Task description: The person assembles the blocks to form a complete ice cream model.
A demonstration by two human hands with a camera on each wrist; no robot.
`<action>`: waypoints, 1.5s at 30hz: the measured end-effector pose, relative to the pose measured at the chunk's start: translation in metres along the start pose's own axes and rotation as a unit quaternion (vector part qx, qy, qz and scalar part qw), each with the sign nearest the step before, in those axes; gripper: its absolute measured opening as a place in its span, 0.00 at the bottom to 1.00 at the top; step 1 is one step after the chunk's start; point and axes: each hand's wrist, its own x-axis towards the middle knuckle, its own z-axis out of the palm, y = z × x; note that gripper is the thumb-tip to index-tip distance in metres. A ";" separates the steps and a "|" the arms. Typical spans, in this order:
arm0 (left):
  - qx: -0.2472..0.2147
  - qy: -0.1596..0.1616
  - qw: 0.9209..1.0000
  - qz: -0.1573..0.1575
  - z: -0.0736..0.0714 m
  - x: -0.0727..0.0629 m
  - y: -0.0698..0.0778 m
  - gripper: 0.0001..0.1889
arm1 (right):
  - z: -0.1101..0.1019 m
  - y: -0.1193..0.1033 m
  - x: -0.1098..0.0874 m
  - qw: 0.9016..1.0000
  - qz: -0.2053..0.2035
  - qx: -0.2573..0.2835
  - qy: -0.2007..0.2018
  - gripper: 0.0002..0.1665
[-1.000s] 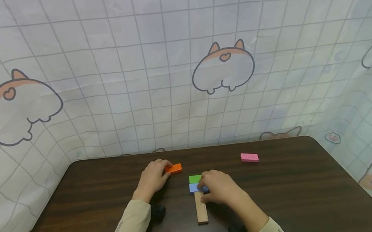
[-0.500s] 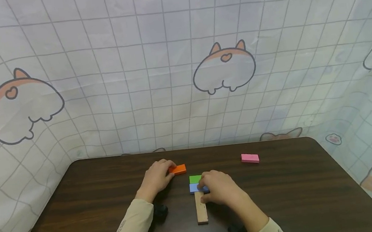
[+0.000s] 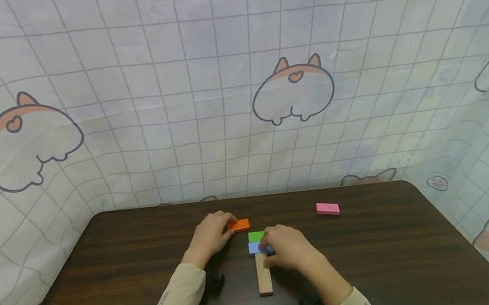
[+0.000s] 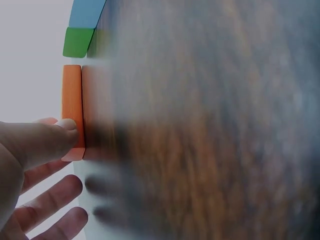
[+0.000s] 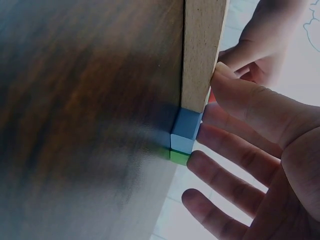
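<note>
In the head view, my left hand (image 3: 210,235) pinches the left end of an orange block (image 3: 241,225) lying on the table, its thumb on the near face. The left wrist view shows the orange block (image 4: 73,95) with a small gap to the green block (image 4: 76,43). My right hand (image 3: 290,248) rests at a row of blocks: a green block (image 3: 255,236), a blue block (image 3: 254,248) against it, and a plain wooden block (image 3: 265,278) set lengthwise towards me. Its thumb touches the wooden block (image 5: 200,55), and its loosely extended fingers meet the blue block (image 5: 187,124).
A pink block (image 3: 327,208) lies apart at the back right of the dark wood table (image 3: 388,257). Behind and beside the table hangs a white gridded cloth (image 3: 211,101) with cartoon dogs. Black wrist devices sit under both wrists.
My left hand has slid the orange block to the right and slightly nearer, closer to the green block. The right hand and its blocks have stayed in place.
</note>
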 end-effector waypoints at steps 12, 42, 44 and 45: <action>0.007 -0.003 1.000 0.018 0.001 -0.001 0.008 0.11 | 0.000 0.000 0.000 1.000 -0.004 -0.008 0.001 0.21; 0.011 -0.025 0.998 0.051 0.005 0.003 0.023 0.12 | 0.000 0.000 0.001 1.000 0.000 -0.003 -0.007 0.21; 0.010 -0.023 0.998 0.055 0.006 0.003 0.023 0.12 | 0.000 0.000 0.000 1.000 0.000 0.000 -0.007 0.22; 0.009 -0.022 0.998 0.057 0.006 0.003 0.023 0.12 | -0.001 0.000 0.000 1.000 0.001 0.000 -0.007 0.22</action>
